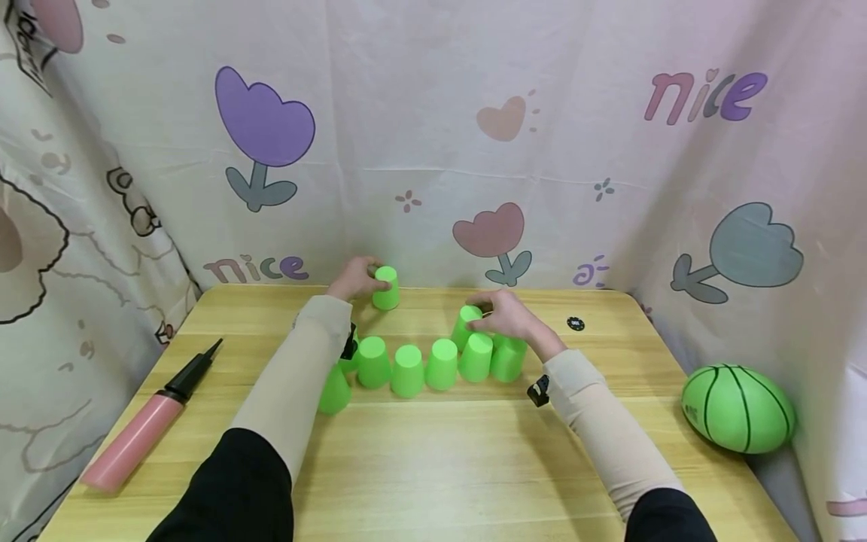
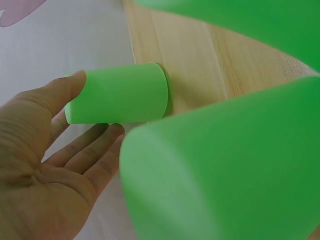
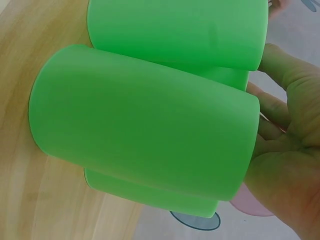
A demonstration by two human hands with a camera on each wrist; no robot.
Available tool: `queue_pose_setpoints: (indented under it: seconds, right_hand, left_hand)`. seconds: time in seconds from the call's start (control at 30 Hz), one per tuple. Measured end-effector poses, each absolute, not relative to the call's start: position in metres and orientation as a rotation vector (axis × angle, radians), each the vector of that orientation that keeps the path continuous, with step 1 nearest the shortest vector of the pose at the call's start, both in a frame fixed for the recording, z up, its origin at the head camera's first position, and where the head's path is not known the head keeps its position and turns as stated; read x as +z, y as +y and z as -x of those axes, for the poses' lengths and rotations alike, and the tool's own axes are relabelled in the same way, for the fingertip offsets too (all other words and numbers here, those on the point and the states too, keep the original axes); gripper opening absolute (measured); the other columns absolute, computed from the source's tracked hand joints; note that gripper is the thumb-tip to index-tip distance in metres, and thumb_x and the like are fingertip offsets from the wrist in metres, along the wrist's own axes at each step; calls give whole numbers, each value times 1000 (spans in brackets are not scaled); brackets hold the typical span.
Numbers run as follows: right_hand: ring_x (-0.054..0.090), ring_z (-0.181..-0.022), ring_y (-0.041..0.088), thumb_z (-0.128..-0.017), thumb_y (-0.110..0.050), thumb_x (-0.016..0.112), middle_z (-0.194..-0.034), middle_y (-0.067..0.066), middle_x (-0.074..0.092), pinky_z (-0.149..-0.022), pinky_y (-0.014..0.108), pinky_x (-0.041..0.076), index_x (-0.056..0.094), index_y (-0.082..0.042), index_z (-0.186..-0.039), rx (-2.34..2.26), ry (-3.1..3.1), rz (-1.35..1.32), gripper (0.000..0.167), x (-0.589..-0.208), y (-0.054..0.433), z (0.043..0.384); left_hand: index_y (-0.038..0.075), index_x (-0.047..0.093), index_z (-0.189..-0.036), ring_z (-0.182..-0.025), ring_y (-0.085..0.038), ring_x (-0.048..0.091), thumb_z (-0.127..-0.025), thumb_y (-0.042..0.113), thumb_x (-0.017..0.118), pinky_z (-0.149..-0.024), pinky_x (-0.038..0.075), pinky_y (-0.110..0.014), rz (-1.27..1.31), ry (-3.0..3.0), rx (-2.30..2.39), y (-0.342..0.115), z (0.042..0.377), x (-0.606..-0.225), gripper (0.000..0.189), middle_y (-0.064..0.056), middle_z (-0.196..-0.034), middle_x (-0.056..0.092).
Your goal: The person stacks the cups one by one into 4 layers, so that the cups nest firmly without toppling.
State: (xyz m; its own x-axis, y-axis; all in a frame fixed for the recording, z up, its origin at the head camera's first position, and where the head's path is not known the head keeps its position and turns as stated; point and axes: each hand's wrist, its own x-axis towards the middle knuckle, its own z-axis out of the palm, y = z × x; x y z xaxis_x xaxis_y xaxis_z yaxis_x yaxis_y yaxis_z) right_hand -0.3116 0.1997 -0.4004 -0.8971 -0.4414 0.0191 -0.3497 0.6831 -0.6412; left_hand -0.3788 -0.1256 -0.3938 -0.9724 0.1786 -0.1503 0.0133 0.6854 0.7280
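Note:
Near the back edge of the table, my left hand (image 1: 355,279) grips an upside-down green plastic cup (image 1: 387,298) by its upper part. In the left wrist view the thumb lies on one side of this cup (image 2: 120,95) and fingers on the other. My right hand (image 1: 509,313) holds another green cup (image 1: 462,331) from above, behind the right end of a curved row. Cups in that row, such as a middle cup (image 1: 408,372), stand upside down. Nearer cups (image 3: 145,120) hide most of the right hand's cup in the right wrist view.
A pink hand pump (image 1: 138,444) with a black nozzle lies on the left of the wooden table (image 1: 433,467). Toward the back right lies a small black disc (image 1: 576,324). A green ball (image 1: 738,409) with black lines sits at the right edge. Printed curtains (image 1: 393,98) hang behind.

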Motion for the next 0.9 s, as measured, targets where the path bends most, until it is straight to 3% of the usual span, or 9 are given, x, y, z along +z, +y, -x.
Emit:
queue_pose_setpoints:
  seconds: [0.5, 0.9]
  right_hand:
    - [70, -114, 30, -91, -16, 82, -124, 16, 74, -100, 43, 60, 67, 1, -136, -989, 2757, 668, 50, -400, 196, 313]
    - [69, -109, 27, -91, -16, 83, -123, 15, 74, -97, 41, 60, 67, 0, -136, -976, 2760, 655, 51, -400, 196, 312]
  left_hand:
    - [4, 49, -153, -136, -42, 55, -98, 20, 76, -114, 50, -54, -141, 2699, 1142, -133, 382, -397, 64, -24, -150, 54]
    - [-1, 36, -159, -136, -47, 55, -99, 25, 73, -113, 50, -58, -276, 2756, 1063, -147, 375, -371, 76, -34, -149, 52]
